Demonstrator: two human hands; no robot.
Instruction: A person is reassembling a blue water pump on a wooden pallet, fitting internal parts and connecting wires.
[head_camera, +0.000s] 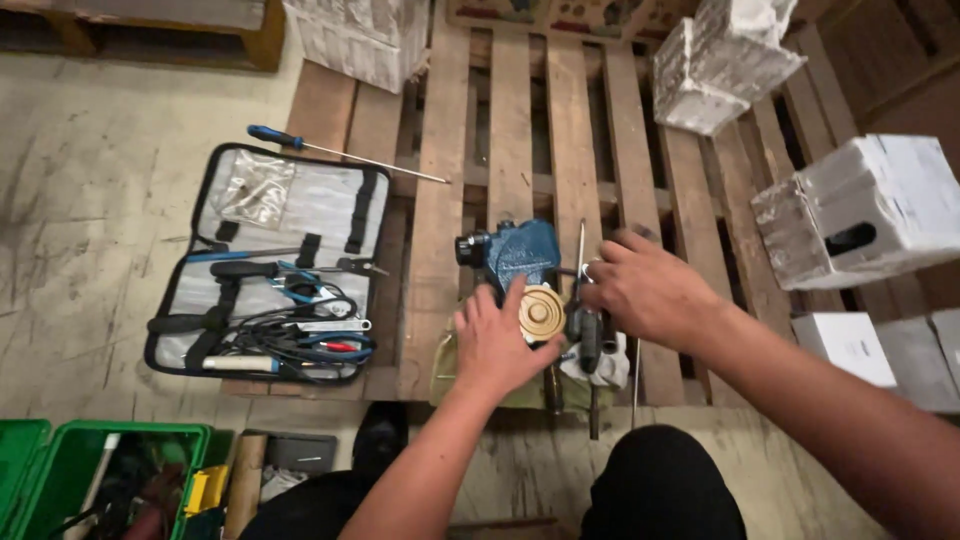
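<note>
Down on the wooden pallet, a blue pump body with a round brass cap sits near the front edge. The left hand lies flat against the cap, fingers spread and gripping nothing. The right hand curls loosely over a dark tool just beside the pump; whether it grips is unclear. Pale wrapped blocks stand at the right and along the pallet's far edge, plain white boxes below them. An open grey tool pouch lies left, a green crate at the bottom corner.
</note>
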